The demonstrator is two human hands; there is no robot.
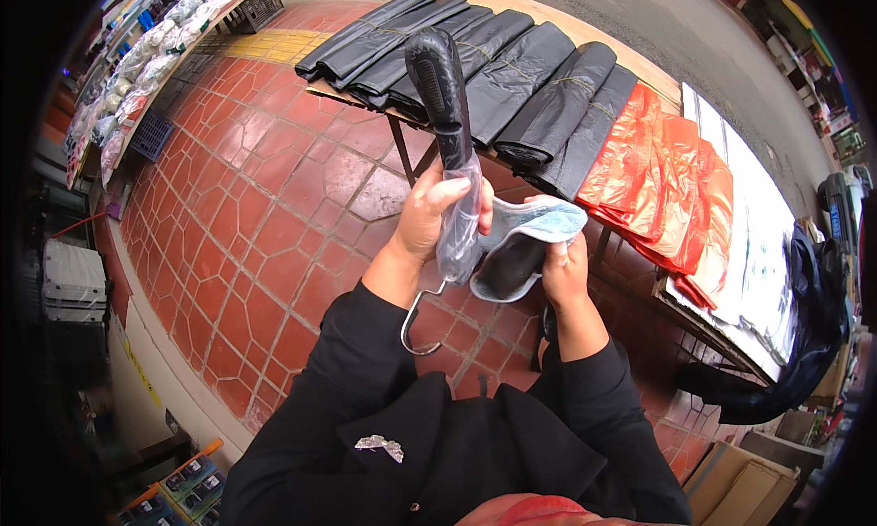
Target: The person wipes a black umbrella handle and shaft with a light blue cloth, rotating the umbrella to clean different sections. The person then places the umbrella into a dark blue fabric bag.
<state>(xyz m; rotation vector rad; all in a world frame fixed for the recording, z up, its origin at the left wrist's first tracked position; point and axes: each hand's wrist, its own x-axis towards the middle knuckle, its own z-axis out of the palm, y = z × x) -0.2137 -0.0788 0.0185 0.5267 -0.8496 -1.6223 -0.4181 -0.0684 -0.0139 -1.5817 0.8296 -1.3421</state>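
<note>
My left hand [428, 214] is closed around a black plastic handle-like object [442, 80] that is partly wrapped in clear plastic. Its black end points away from me, and a bent metal hook [409, 327] sticks out of the wrapped end nearest me. In my right hand [567, 269] is a light blue-grey, cuffed item [548, 222] with a dark inside; its opening faces me. The material of this item cannot be told for sure. It lies right beside the wrapped object, and whether they are joined is hidden.
A table ahead bears folded black plastic bags [521, 60], red plastic bags [675, 183] and white bags [754, 252]. Cardboard [743, 488] stands at the lower right. A stall table with bagged goods [147, 63] is at the upper left, over a red tiled floor [274, 252].
</note>
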